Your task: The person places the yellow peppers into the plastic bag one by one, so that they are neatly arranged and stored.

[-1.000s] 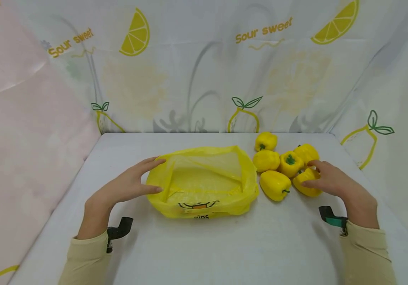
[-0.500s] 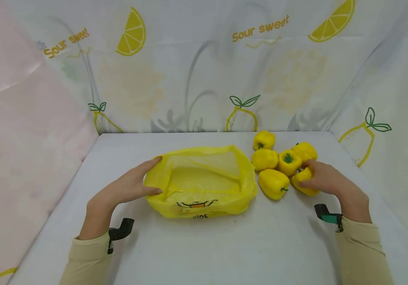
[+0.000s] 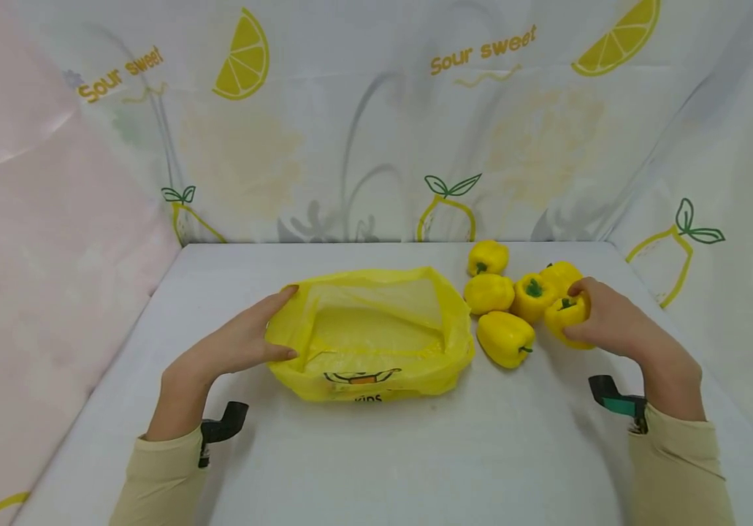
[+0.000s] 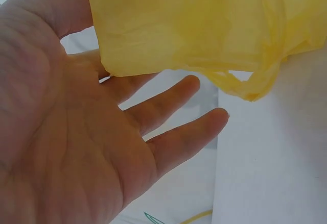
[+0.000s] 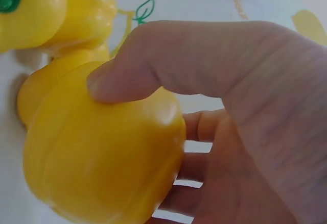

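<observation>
In the head view a yellow plastic bag (image 3: 425, 378) stands with its mouth wide, a cartoon print and lettering on its front. My left hand (image 3: 228, 343) is at the bag's left rim, thumb and forefinger spread along it. The left wrist view shows the bag's film (image 4: 168, 30) by the thumb and the other fingers (image 4: 189, 137) extended. My right hand (image 3: 619, 321) grips a yellow bell pepper (image 3: 562, 318), its thumb pressed on the smooth side in the right wrist view, with the other fingers partly hidden behind the pepper.
Several more yellow bell peppers lie close by: one near the bag's right side (image 3: 506, 340), one (image 3: 489, 294) behind it, one at the back (image 3: 488, 257), and one with its stem upward (image 3: 531, 303). A white-topped table (image 3: 376, 460) meets a lemon-print cloth (image 3: 376, 146) behind.
My right hand has closed round the front right pepper and shifted it slightly up and back, turning its stem upward. The left hand has moved slightly closer against the bag's rim.
</observation>
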`<state>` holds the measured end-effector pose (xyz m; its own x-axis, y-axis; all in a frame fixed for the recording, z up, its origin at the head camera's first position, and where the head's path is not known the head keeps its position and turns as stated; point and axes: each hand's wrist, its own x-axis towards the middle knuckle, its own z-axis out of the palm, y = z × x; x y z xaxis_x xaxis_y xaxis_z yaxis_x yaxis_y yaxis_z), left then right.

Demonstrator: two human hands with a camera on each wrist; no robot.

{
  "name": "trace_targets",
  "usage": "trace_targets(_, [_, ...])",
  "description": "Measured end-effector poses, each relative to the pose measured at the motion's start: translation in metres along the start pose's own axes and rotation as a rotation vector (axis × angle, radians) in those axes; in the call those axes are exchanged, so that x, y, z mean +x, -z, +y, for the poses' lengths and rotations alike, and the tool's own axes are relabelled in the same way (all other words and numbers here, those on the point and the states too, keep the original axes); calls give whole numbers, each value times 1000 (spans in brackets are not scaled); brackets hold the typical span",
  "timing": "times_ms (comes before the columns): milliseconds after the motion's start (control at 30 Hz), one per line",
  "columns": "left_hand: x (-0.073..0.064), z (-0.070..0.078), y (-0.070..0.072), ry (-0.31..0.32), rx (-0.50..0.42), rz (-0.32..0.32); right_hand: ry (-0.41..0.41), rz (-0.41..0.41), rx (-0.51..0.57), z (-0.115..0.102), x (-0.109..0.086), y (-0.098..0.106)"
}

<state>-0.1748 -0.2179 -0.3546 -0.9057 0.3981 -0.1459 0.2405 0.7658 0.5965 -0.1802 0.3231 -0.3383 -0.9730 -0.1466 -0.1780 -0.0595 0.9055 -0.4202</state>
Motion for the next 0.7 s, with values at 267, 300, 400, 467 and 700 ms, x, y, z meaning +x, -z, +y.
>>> trace_targets(267, [-1,-1,-1,-12,2,12,84,88,107,-20,-7,2])
trace_targets(300, [-1,-1,-1,-13,4,14,94,107,110,-22,-8,2])
trace_targets(400, [-1,0,-1,-12,6,19,139,158,133,-29,-9,1])
trace_targets(467, [-2,0,-1,-11,3,19,154,192,147,-33,-10,1])
trace_targets(700, [-2,1,0,-10,-3,12,248,327,210,-54,-2,-5])
